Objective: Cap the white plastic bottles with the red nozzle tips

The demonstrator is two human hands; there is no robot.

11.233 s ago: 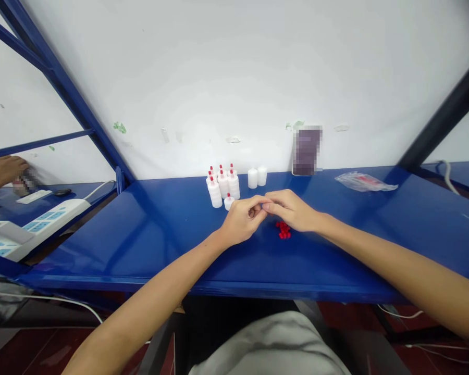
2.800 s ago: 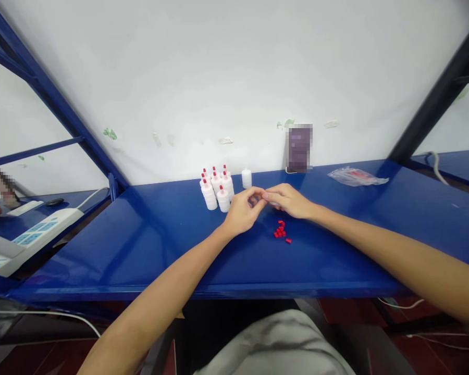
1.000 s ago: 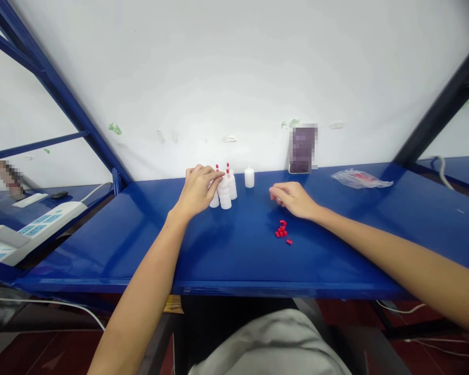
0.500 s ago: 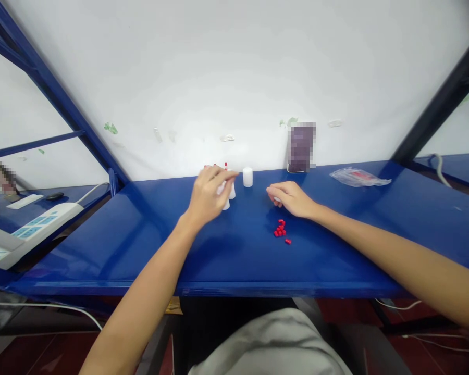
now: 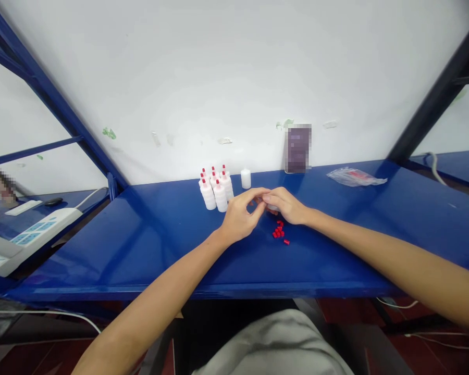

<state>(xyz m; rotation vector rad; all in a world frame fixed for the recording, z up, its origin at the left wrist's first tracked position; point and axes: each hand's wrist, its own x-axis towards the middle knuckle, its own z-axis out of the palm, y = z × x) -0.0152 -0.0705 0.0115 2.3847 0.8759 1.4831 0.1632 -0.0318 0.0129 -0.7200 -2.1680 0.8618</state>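
My left hand [image 5: 243, 212] is curled, its thumb and fingertips meeting the fingertips of my right hand [image 5: 288, 205]; what they pinch, if anything, is hidden. My right hand is closed around a small white piece [image 5: 273, 207], mostly covered by the fingers, so its kind cannot be made out. Just below the hands lies a loose pile of small red caps [image 5: 279, 232], one of them apart. Left of my hands stand several white squeeze bottles [image 5: 220, 198] with red-capped tips, grouped upright. Behind the hands, a single white bottle [image 5: 246, 179] stands without a red tip.
A phone-like dark panel [image 5: 297, 150], pixelated, leans on the wall. A clear plastic bag [image 5: 355, 177] with red contents lies at the right rear. On the left is a white power strip [image 5: 35, 237]. Blue frame posts [image 5: 74, 112] flank the blue table [image 5: 148, 260].
My left hand has moved right and toward me, from the grouped bottles to my right hand, uncovering the bottles. My right hand has shifted slightly and still holds the white piece.
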